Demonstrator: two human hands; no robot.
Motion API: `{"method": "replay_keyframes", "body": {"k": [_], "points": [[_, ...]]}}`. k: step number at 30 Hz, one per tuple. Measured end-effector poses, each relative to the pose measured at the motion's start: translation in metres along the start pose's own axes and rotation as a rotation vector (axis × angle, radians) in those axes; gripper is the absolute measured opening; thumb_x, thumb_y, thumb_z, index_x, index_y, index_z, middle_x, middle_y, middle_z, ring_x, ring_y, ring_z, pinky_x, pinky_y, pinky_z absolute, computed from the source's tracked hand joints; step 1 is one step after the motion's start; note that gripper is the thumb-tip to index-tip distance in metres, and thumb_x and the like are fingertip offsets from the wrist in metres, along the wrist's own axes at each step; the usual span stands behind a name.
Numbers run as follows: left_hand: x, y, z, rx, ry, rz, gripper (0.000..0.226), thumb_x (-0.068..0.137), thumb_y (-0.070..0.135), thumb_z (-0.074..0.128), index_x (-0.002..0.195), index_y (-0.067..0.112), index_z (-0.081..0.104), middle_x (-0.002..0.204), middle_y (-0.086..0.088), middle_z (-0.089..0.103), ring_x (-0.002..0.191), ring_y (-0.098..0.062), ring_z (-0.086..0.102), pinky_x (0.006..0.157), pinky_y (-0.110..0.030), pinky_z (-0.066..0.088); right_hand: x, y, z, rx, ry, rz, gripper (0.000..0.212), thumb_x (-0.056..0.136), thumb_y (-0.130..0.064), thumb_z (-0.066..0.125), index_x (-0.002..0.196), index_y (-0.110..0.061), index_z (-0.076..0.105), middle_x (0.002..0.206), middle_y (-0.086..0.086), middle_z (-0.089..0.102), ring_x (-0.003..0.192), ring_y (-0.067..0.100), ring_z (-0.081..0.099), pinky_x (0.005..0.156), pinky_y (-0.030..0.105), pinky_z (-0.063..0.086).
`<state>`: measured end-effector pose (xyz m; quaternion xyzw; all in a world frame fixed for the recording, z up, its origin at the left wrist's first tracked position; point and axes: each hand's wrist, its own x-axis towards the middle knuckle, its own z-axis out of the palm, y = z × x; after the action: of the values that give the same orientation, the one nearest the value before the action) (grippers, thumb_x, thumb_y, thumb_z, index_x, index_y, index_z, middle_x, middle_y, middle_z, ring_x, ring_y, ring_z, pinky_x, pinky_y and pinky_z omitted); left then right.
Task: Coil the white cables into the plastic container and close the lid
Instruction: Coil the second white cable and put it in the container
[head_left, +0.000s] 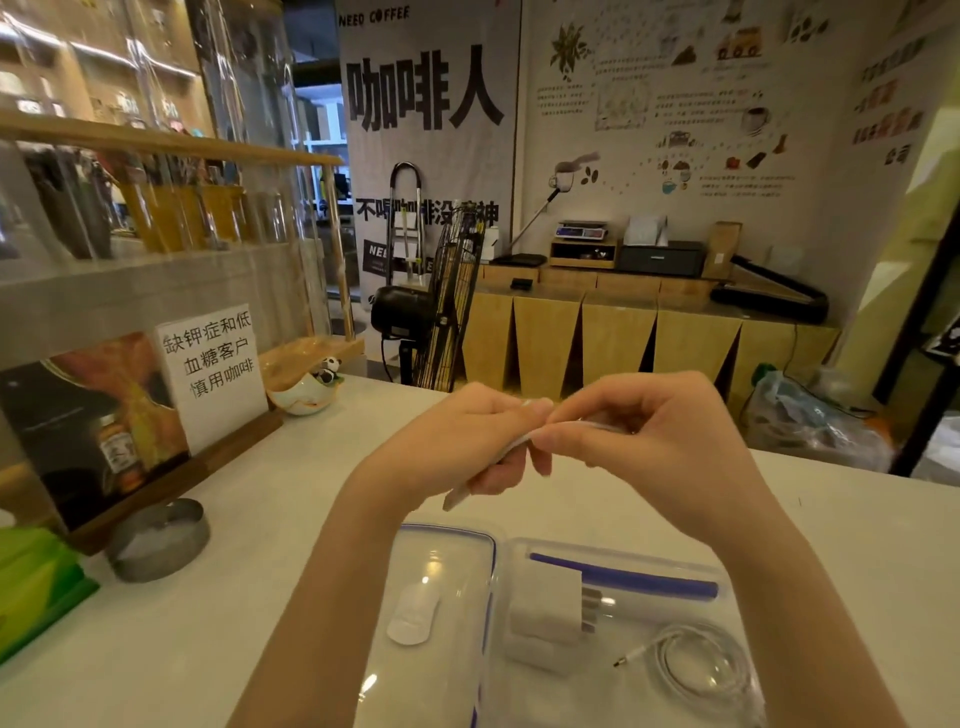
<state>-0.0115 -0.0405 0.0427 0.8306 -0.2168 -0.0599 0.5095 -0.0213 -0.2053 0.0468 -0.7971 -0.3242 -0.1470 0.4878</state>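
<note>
We've got a white cable up in the air between both hands, above the middle of the white counter. It looks bunched or folded into a short bundle, one pale end poking out below the left hand; how many loops it holds we can't tell. That left hand is curled around the bundle, and the right hand pinches its upper end with fingertips drawn in tight.

Down near us sits the clear plastic container, open, with its blue-edged lid lying flat to the left of it. Inside the container we see a white plug adapter, a blue bar along the far wall, and at the right a second white cable, already coiled, its metal tip pointing left.

Further out on the left: a round metal tin, a wooden stand with a printed sign and a little panda ornament.

Now, the risk as we judge it: a springy cable wants to unwind. Ease that pinch too early and the bundle flops open. Drop it in loose and a loop may ride over the rim, so the lid won't seat. It could also nudge the coiled cable apart.
</note>
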Motion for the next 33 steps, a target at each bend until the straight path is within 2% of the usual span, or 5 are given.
{"method": "replay_keyframes", "body": {"k": [6,13,23,28,33], "points": [[0.01,-0.011,0.0,-0.495,-0.389,0.029,0.051,0.09,0.047,0.028,0.061,0.015,0.054,0.036,0.013,0.035,0.03,-0.005,0.024,0.034,-0.018,0.019,0.005,0.013,-0.004,0.156,0.086,-0.039,0.019,0.063,-0.031,0.066,0.078,-0.021,0.072,0.074,-0.003,0.072,0.071,0.013,0.067,0.065,0.021,0.055],[0.023,-0.012,0.0,-1.384,-0.646,0.175,0.035,0.096,0.025,0.031,0.082,0.0,0.051,0.052,0.0,0.035,0.045,-0.012,0.033,0.048,-0.021,0.03,0.007,0.014,0.016,0.408,0.219,0.21,0.015,0.08,-0.025,0.057,0.086,-0.021,0.071,0.05,-0.006,0.058,0.038,0.003,0.042,0.035,0.013,0.033],[0.033,-0.017,0.004,-1.539,-0.192,0.32,0.037,0.095,0.031,0.034,0.083,0.002,0.054,0.05,-0.004,0.053,0.044,-0.013,0.049,0.049,-0.021,0.041,0.007,0.012,0.035,0.475,-0.013,0.445,0.02,0.093,-0.023,0.044,0.094,-0.019,0.063,0.055,0.002,0.053,0.032,0.008,0.036,0.032,0.016,0.03],[0.031,-0.018,0.005,-0.761,0.52,0.398,0.036,0.096,0.027,0.029,0.077,0.01,0.054,0.042,0.007,0.042,0.04,-0.005,0.039,0.044,-0.015,0.037,-0.001,0.009,0.044,0.307,-0.281,0.508,0.02,0.093,-0.016,0.041,0.109,-0.02,0.052,0.06,0.001,0.053,0.03,0.006,0.035,0.031,0.015,0.028],[0.028,-0.022,0.002,-0.346,0.721,0.427,0.031,0.095,0.024,0.031,0.078,0.014,0.055,0.044,0.007,0.048,0.044,-0.004,0.042,0.046,-0.014,0.037,-0.005,0.0,0.038,0.11,-0.465,0.445,0.023,0.094,-0.024,0.042,0.104,-0.013,0.059,0.052,-0.006,0.05,0.035,0.004,0.038,0.036,0.014,0.032]]}}
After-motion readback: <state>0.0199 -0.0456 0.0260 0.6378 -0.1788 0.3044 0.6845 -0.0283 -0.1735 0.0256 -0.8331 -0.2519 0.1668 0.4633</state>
